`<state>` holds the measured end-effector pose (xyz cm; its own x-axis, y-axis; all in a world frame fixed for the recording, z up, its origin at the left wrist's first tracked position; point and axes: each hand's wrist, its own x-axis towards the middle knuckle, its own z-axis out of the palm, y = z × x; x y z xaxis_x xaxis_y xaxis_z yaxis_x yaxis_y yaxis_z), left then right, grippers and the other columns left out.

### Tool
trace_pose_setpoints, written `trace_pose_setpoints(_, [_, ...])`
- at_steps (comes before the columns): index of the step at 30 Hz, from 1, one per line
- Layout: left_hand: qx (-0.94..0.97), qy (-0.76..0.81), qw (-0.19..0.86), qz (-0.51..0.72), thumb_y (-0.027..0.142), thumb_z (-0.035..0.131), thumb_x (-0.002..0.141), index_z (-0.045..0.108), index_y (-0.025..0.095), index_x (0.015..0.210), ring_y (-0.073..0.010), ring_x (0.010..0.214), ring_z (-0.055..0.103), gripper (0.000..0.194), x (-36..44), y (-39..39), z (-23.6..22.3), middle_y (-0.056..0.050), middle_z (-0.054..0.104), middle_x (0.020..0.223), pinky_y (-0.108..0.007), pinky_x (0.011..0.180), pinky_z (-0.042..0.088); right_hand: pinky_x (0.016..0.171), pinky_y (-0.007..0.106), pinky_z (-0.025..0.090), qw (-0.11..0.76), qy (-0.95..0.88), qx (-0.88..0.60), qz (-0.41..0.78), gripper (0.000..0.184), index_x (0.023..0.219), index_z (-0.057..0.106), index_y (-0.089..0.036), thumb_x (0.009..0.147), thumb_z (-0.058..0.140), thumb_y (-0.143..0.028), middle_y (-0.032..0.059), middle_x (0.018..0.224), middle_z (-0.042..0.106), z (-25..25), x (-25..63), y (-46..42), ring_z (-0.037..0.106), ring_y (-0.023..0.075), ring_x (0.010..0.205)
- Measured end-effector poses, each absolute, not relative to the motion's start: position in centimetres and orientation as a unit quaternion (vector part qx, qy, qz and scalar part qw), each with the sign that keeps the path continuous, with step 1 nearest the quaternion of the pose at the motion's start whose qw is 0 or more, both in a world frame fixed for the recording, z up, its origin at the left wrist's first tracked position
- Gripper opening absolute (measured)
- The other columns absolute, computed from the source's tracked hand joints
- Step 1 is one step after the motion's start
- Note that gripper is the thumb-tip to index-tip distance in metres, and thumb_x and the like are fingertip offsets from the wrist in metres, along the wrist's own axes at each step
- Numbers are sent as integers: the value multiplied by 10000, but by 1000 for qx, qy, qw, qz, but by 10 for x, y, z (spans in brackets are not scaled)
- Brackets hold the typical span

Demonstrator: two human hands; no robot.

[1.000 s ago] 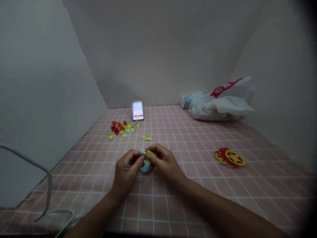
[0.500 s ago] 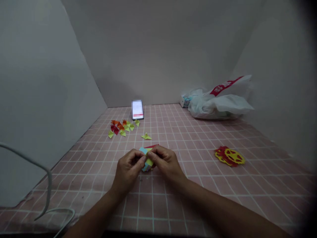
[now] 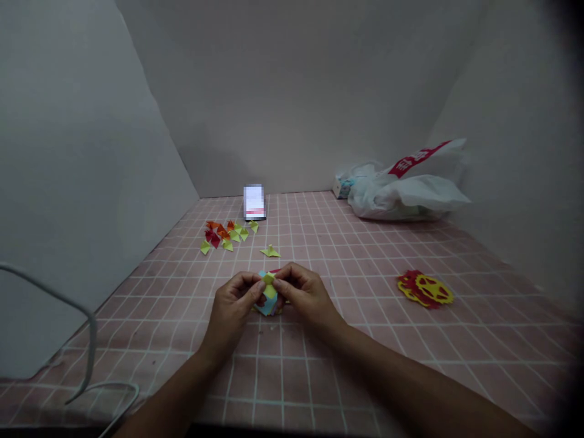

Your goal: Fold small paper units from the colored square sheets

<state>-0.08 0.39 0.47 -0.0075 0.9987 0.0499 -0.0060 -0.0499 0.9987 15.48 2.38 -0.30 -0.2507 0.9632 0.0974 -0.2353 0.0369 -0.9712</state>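
A small folded yellow paper (image 3: pixel 269 286) is pinched between both hands over the middle of the table. My left hand (image 3: pixel 237 304) grips its left side with thumb and forefinger. On its right side, the thumb and fingers of my right hand (image 3: pixel 303 295) are closed. Below and behind it lie light blue paper (image 3: pixel 267 306) and a strip of red, partly hidden by the hands. Just beyond the hands sits a yellow paper crane (image 3: pixel 271 251). Farther left are several red and orange folded cranes (image 3: pixel 222 232) and several yellow ones (image 3: pixel 235 234).
A lit phone (image 3: pixel 254 202) leans upright at the back. To the right lies a pile of red and yellow cut-out shapes (image 3: pixel 425 289). A white plastic bag (image 3: pixel 401 198) and a tissue box (image 3: pixel 342 187) stand back right. A pale cable (image 3: pixel 91 340) hangs at left.
The yellow paper has turned between my fingers and now shows a narrower, pointed shape. More red showed behind the hands half a second ago. Both hands stay in nearly the same place.
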Motion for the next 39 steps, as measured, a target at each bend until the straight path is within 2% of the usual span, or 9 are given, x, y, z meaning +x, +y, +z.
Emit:
trace_pose_setpoints(8, [523,498,481,497,346,702,798,686,145,744,-107,600,584,208,1,-1,10,7,645,634,-215,610,473,536,259,463,484,-558,-388,551,206,736,569,-189,867,582,-347,-5,636,602,-1,154,19,574,131,549])
trace_pose_setpoints(13, [543,494,480,481,337,705,782,690,151,730,-105,586,576,194,0,0,9,6,644,629,-208,583,462,743,301,464,487,-649,-396,429,119,757,590,-192,813,661,-268,25,833,628,2,159,24,593,174,823])
trace_pose_setpoints(19, [569,475,504,444,339,694,795,672,154,704,-109,591,576,208,1,1,6,3,638,630,-215,587,460,704,305,405,477,-717,-367,352,191,700,523,-188,891,529,-192,14,747,550,5,162,22,530,162,742])
trace_pose_setpoints(22, [571,474,507,438,334,683,808,671,156,713,-105,597,564,202,0,2,6,3,634,639,-214,590,450,694,303,403,476,-710,-367,367,232,686,522,-189,915,505,-220,19,747,553,3,162,24,528,161,733])
trace_pose_setpoints(27, [573,481,508,426,327,675,805,655,154,685,-97,585,542,211,1,1,8,10,610,619,-210,579,431,757,310,419,476,-709,-351,384,173,706,525,-193,874,567,-203,24,807,577,1,162,28,546,168,804])
trace_pose_setpoints(33, [561,485,520,424,325,685,793,655,152,678,-92,562,537,210,3,2,10,17,608,600,-204,565,427,687,297,400,474,-709,-371,368,258,682,525,-189,933,485,-229,16,738,539,2,165,28,530,156,728])
trace_pose_setpoints(35, [545,493,509,448,329,691,789,664,149,685,-95,571,549,210,1,3,9,14,620,602,-203,575,435,725,302,421,479,-692,-377,388,226,739,577,-188,940,496,-255,28,800,582,1,166,31,565,161,778])
trace_pose_setpoints(39, [518,505,489,488,339,701,784,693,146,729,-107,578,567,201,-1,3,7,5,638,607,-210,576,459,808,323,445,462,-690,-367,420,92,805,621,-198,862,641,-268,33,891,627,-1,166,34,593,182,881])
